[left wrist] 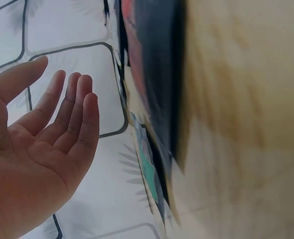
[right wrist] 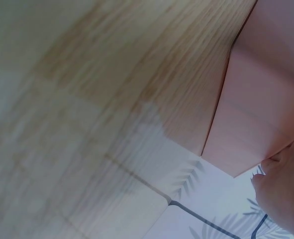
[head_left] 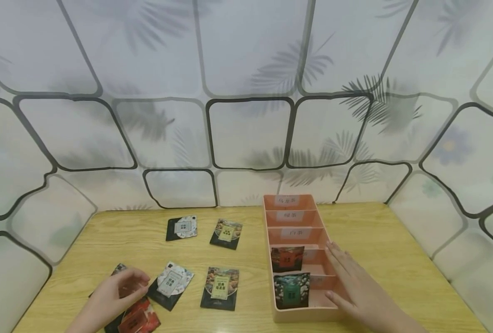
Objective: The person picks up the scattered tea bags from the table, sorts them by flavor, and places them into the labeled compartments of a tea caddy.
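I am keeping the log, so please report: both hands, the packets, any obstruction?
Left hand empty, near red packet on table. Right hand rests on pink box, right side. Green packet in its nearest compartment. No obstruction visible.

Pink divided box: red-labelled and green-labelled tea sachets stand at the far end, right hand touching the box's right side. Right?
Wrong end. The head view shows the red-labelled tea sachet and green-labelled tea sachet at the near end of the pink divided box; the right hand does touch its right side.
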A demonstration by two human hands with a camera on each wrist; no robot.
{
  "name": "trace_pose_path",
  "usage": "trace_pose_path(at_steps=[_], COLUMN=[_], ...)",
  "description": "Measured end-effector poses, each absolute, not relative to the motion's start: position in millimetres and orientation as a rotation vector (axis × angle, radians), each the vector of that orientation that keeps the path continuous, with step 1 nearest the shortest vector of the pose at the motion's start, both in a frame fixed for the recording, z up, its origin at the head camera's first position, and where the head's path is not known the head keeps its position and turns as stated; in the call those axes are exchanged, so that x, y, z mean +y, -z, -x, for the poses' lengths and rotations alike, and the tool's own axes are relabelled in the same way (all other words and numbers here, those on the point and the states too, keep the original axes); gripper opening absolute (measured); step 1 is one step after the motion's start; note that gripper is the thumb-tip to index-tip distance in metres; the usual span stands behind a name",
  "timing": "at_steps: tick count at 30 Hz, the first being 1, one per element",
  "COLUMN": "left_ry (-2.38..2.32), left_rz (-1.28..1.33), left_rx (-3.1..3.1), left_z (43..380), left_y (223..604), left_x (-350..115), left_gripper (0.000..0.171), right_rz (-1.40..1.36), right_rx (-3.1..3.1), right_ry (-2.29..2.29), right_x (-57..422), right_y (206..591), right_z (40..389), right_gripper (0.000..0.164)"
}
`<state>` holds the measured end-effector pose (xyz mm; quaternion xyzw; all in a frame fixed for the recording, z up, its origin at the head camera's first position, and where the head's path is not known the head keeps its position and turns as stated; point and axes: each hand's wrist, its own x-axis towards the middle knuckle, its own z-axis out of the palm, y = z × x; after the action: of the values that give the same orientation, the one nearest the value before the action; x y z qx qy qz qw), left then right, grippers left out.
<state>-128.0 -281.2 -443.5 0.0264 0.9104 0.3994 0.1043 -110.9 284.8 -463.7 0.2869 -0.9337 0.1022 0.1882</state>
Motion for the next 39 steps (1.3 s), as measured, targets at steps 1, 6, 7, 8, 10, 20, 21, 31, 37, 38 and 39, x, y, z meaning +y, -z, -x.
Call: trace_pose_path(at_steps=[1, 6, 7, 8, 10, 20, 21, 31, 37, 38, 39], left_ry=[-1.184, -1.213, -1.211, -1.204, -1.184, -1.124, -1.130, -1.106, -1.107, -1.110, -1.110], left_rz=[-0.096, -0.141, -0.137, -0.128, -0.115, -0.014, -0.019, -0.040, -0.057, -0.061, -0.065], left_rx=[2.679, 2.645, 2.640, 2.634, 2.633, 2.606, 2.592, 2.532, 2.531, 2.531, 2.532], left_z=[127.2, 124.4, 124.2, 124.1, 123.9, 125.3, 125.3, 124.7, 125.1, 125.1, 125.2], left_y=[445.0, 450.7, 451.4, 452.0, 453.1, 457.6, 457.9, 461.3, 462.8, 462.9, 463.1], left_x=[-283.1, -291.2, -292.2, -292.9, -293.8, -292.8, -293.5, -296.3, -297.8, -298.2, -298.6], left_gripper=[0.023, 0.026, 0.027, 0.029, 0.030, 0.031, 0.032, 0.042, 0.042, 0.042, 0.043], right_rz=[-0.805, -0.807, -0.805, -0.806, -0.806, -0.799, -0.797, -0.794, -0.811, -0.817, -0.823], right_rx=[-2.628, -2.634, -2.637, -2.636, -2.633, -2.635, -2.639, -2.636, -2.615, -2.608, -2.602], right_ry=[-0.290, -0.290, -0.291, -0.291, -0.289, -0.289, -0.288, -0.291, -0.284, -0.284, -0.283], right_x=[284.7, 284.1, 284.0, 284.0, 284.1, 284.9, 284.8, 285.1, 285.8, 286.0, 286.2], right_y=[463.7, 463.2, 463.1, 463.2, 463.4, 463.8, 463.8, 465.4, 466.7, 466.9, 467.0], right_z=[110.7, 110.1, 110.0, 109.9, 110.0, 110.0, 109.9, 110.3, 110.9, 111.1, 111.4], right_gripper=[0.094, 0.094, 0.094, 0.094, 0.095, 0.099, 0.099, 0.095, 0.094, 0.094, 0.094])
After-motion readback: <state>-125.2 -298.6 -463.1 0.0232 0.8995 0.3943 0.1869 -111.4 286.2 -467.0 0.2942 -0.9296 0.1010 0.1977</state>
